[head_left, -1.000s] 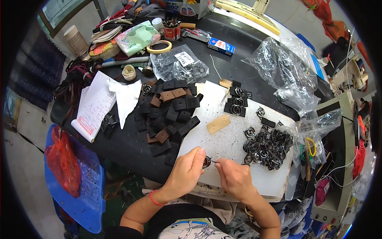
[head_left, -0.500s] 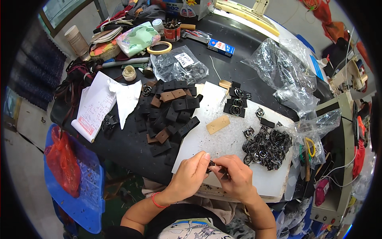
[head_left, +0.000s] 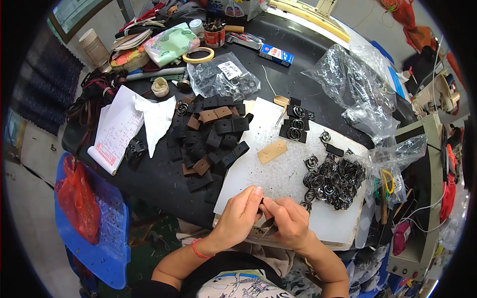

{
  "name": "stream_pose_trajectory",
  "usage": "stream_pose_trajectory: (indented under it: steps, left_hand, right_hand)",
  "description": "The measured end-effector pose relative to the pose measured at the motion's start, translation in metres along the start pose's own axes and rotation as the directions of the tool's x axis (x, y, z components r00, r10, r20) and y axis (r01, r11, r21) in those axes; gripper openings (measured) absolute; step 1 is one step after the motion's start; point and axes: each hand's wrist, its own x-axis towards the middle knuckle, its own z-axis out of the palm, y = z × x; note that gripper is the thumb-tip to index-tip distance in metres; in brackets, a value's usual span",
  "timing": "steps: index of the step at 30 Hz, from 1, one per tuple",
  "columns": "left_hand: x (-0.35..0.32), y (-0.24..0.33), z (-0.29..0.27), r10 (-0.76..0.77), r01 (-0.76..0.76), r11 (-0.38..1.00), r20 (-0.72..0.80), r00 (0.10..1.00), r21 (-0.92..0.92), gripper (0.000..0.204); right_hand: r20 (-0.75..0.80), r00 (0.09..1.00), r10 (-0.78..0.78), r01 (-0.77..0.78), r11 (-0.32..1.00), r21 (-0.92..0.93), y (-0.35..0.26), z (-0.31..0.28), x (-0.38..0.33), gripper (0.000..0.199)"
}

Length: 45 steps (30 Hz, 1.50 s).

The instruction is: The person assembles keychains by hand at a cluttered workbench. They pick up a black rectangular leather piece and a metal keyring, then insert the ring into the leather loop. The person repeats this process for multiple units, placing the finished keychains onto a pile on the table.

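Observation:
Close together over the near edge of a white board (head_left: 237, 180), my left hand (head_left: 237, 221) and my right hand (head_left: 290, 222) are both closed on a small dark leather strap piece (head_left: 269, 227). Thumbs and fingertips pinch it, and its lower end sticks out below the right fingers. Whatever else is between the fingertips is hidden. To the right of my right hand lies a heap of shiny black ring-shaped buckles (head_left: 334, 180). A tan leather piece (head_left: 272, 151) with small holes lies on the board ahead of my hands.
Left of the board is a pile of black and brown leather strap pieces (head_left: 213, 130). Strap pieces with buckles (head_left: 295, 130) lie at the board's far edge. Around them are a clear bag (head_left: 223, 77), a notepad (head_left: 118, 130), a blue box (head_left: 276, 55) and crumpled plastic (head_left: 348, 82).
My right hand has turned slightly and shifted a little, so more of the leather strap piece shows below its fingers. My left hand stays nearly in place. The view has shifted slightly.

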Motion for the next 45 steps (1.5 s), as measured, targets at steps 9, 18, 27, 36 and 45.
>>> stream_pose_trajectory:
  steps: [9, 18, 27, 36, 45]
  left_hand:
    - [-0.001, 0.006, -0.013, 0.018, -0.019, 1.0, -0.059, 0.998, -0.018, 0.035]
    - [0.0, 0.008, -0.01, 0.039, -0.032, 0.996, -0.086, 0.996, 0.081, 0.034]
    - [-0.001, -0.001, -0.001, 0.22, -0.166, 0.951, -0.195, 0.956, 0.259, 0.026]
    - [0.0, 0.002, -0.01, 0.108, -0.096, 0.985, -0.083, 0.991, 0.144, 0.03]
    - [-0.001, 0.007, -0.004, 0.071, -0.067, 0.995, -0.05, 0.996, 0.07, 0.034]
  right_hand:
    - [0.128, 0.955, 0.267, -0.255, 0.961, -0.105, -0.002, -0.021, 0.001, 0.039]
    - [-0.009, 1.0, 0.029, -0.03, 0.897, -0.442, -0.007, -0.015, 0.009, 0.03]
    - [0.065, 0.949, 0.31, -0.306, 0.95, -0.06, -0.01, -0.006, 0.003, 0.013]
    - [0.176, 0.854, 0.49, -0.515, 0.844, 0.148, -0.012, -0.026, 0.025, 0.034]
    - [0.031, 0.976, 0.216, -0.218, 0.959, 0.179, -0.006, -0.003, 0.017, 0.027]
